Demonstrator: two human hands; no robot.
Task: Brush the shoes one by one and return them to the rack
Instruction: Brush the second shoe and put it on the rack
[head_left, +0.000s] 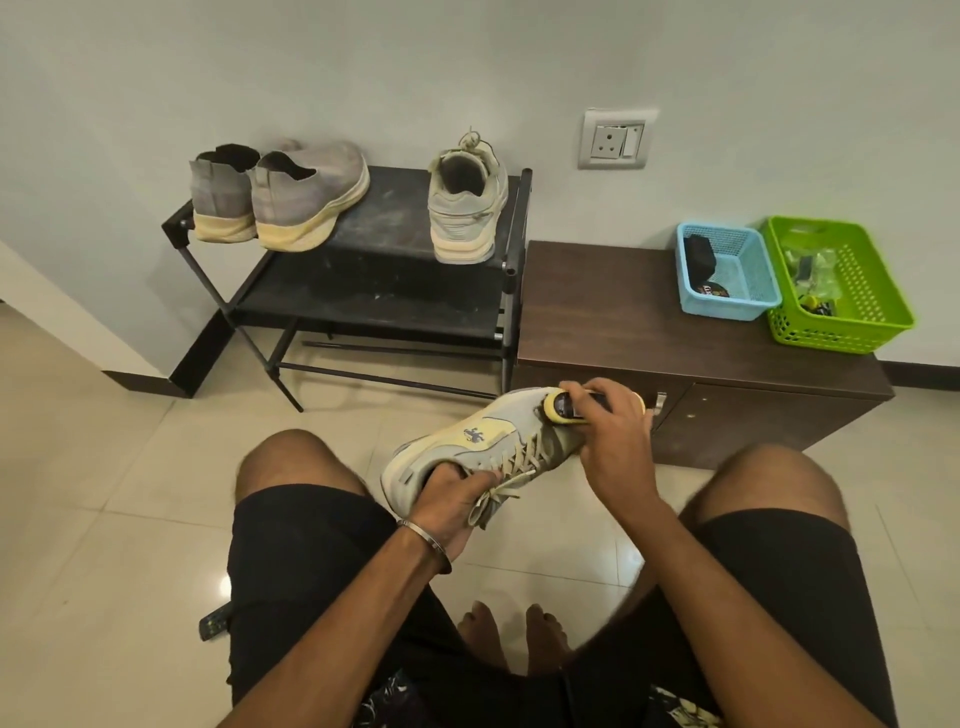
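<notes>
Right hand (613, 436), fingers curled over a small black-and-yellow shoe brush (566, 408), presses it against the toe end of a pale grey-and-yellow laced sneaker (483, 441). His left hand (452, 493) grips the sneaker at its heel opening, fingers tucked inside, and holds it in the air above the tiled floor (104, 493), between his knees. On the black metal shoe rack (395, 228), a pair of grey slip-on shoes (280, 192) sits at the top shelf's left edge and a single matching grey laced sneaker (467, 202) near its right edge.

To brush well, he should probably keep the left hand's grip firm so the sneaker does not twist, use short strokes away from the laces, and turn the sneaker to reach the sole edge before setting it beside its mate.
</notes>
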